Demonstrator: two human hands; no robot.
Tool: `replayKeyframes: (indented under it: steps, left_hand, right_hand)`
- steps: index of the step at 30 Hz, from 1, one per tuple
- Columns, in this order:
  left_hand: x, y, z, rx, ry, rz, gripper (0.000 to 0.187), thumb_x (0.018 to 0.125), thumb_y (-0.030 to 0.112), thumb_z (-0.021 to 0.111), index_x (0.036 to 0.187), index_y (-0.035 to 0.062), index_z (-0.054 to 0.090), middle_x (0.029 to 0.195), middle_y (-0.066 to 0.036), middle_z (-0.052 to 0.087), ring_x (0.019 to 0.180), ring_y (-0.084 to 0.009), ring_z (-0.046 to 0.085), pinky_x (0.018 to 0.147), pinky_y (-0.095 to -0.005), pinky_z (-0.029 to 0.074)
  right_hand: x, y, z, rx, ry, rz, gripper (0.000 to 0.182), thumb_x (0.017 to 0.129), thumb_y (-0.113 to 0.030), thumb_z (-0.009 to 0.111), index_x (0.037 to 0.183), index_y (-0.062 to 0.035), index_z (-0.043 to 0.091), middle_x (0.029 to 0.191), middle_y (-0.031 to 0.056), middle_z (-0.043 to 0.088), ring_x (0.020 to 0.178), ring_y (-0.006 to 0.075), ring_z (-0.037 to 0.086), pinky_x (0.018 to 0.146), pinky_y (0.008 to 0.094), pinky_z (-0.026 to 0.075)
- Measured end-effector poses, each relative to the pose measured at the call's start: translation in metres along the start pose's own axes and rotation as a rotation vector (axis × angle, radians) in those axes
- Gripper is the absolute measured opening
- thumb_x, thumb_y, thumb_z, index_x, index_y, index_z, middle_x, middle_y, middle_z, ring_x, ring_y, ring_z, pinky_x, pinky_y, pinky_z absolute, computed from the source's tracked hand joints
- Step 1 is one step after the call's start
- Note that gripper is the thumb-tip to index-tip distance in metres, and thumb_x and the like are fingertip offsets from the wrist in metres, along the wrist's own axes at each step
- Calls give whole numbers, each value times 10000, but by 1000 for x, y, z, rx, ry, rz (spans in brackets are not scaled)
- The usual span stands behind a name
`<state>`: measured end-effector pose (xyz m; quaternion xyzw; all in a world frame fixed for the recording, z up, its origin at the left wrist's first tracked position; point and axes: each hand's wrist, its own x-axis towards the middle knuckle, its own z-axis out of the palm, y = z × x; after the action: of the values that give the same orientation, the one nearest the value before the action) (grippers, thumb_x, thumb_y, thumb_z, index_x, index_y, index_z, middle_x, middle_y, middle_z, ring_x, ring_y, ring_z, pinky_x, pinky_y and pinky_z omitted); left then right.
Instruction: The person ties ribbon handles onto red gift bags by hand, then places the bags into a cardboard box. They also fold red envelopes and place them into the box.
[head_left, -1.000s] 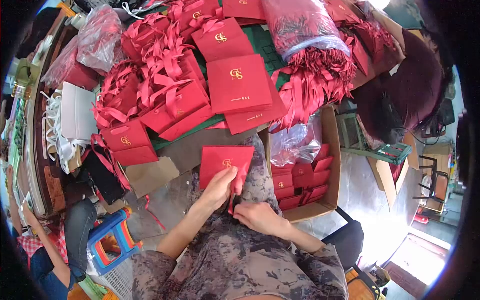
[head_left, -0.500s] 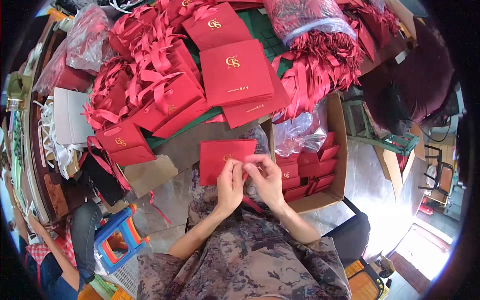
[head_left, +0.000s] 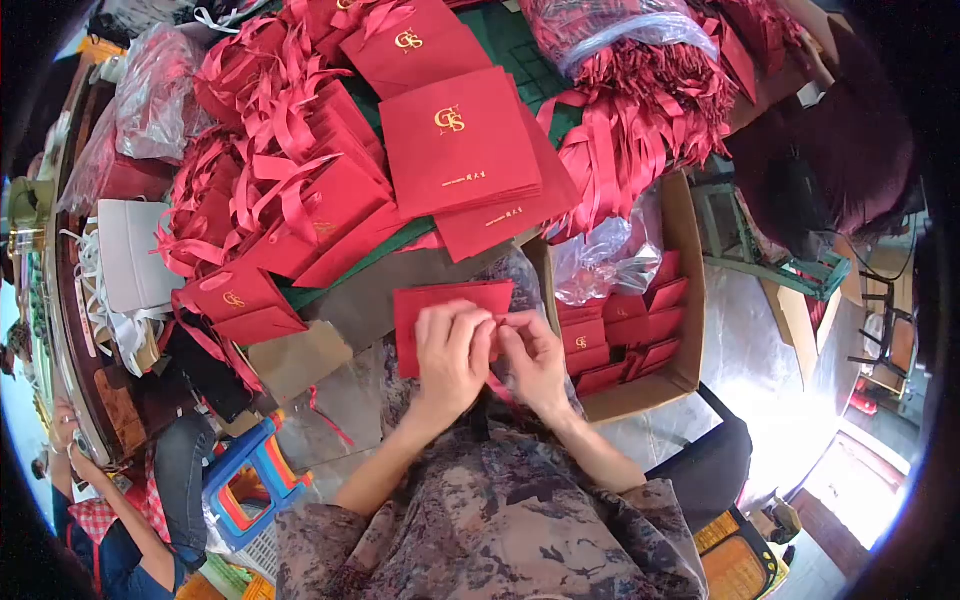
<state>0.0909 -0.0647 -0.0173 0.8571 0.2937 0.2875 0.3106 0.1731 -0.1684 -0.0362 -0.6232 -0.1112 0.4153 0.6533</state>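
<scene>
A red paper bag with its upper edge showing lies flat over my lap, partly covered by my hands. My left hand is closed over the bag's front, its fingers curled and slightly blurred, with the thumb side close to the other hand. Facing it, my right hand pinches with thumb and forefinger at the bag's right side. A red ribbon runs down between the two hands, and its upper part is hidden by my fingers. The gold print on this bag is covered by my left hand.
Flat red bags are stacked on the table ahead, beside a heap of ribbon-handled bags. A ribbon bundle in plastic lies right of them. At my right stands a cardboard box holding red bags. Left is a colourful plastic stool; another person sits nearby.
My left hand has shifted up and left over the bag, turning its back towards me and covering the gold print. The right hand stays pinched, slightly lower. The whole view has tilted a little.
</scene>
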Motion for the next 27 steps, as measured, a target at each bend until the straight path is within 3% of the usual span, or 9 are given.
replayKeyframes:
  steps: [1, 3, 5, 11, 17, 22, 27]
  left_hand:
    - [5, -4, -2, 114, 32, 64, 254, 853, 111, 712, 1097, 80, 648, 1090, -100, 596, 999, -304, 560, 848, -433, 440]
    - [19, -6, -11, 352, -56, 87, 360, 827, 162, 741, 1171, 107, 650, 1175, -76, 561, 1078, -291, 524, 898, -458, 412]
    - [19, -17, -14, 389, -141, 82, 416, 815, 198, 748, 1213, 130, 645, 1211, -58, 541, 1115, -280, 505, 935, -473, 386]
    - [19, -26, -11, 428, -167, 176, 364, 819, 188, 742, 1176, 171, 674, 1131, -27, 577, 1073, -272, 511, 937, -447, 353]
    - [29, -18, -17, 275, -190, 46, 235, 806, 101, 717, 1033, 154, 688, 1002, -10, 624, 993, -248, 537, 886, -419, 352]
    - [34, -20, -19, 216, -249, -2, 150, 814, 47, 674, 941, 125, 683, 876, -24, 648, 906, -259, 566, 847, -406, 357]
    - [32, -14, -19, 263, -253, -9, 142, 818, 34, 657, 932, 117, 678, 891, -30, 649, 897, -263, 563, 837, -412, 360]
  right_hand:
    - [3, 0, -3, -53, -2, -8, 100, 992, -33, 585, 1083, -1, 611, 949, 1, 667, 850, 45, 601, 762, 216, 501]
    - [7, -2, -4, -65, -4, -21, 141, 990, -50, 597, 1120, 1, 606, 920, -4, 651, 812, 49, 597, 717, 206, 489]
    - [10, -11, -1, -163, 44, -26, 139, 986, -65, 607, 1103, 8, 622, 908, -3, 653, 790, 44, 588, 696, 208, 485]
    - [20, -15, 3, -324, 25, -15, 130, 978, -98, 627, 1029, 17, 658, 827, 10, 669, 757, 37, 596, 676, 213, 489]
    - [32, 6, 7, -326, 20, -20, 171, 939, -140, 658, 961, 29, 662, 780, 112, 713, 717, 136, 680, 659, 293, 531]
    - [34, -5, 12, -447, 27, -66, 182, 896, -149, 682, 919, 31, 664, 741, 136, 699, 680, 165, 683, 641, 317, 532]
    - [39, -12, 16, -545, 21, -62, 177, 853, -142, 694, 872, 31, 661, 710, 142, 682, 653, 170, 674, 619, 330, 524]
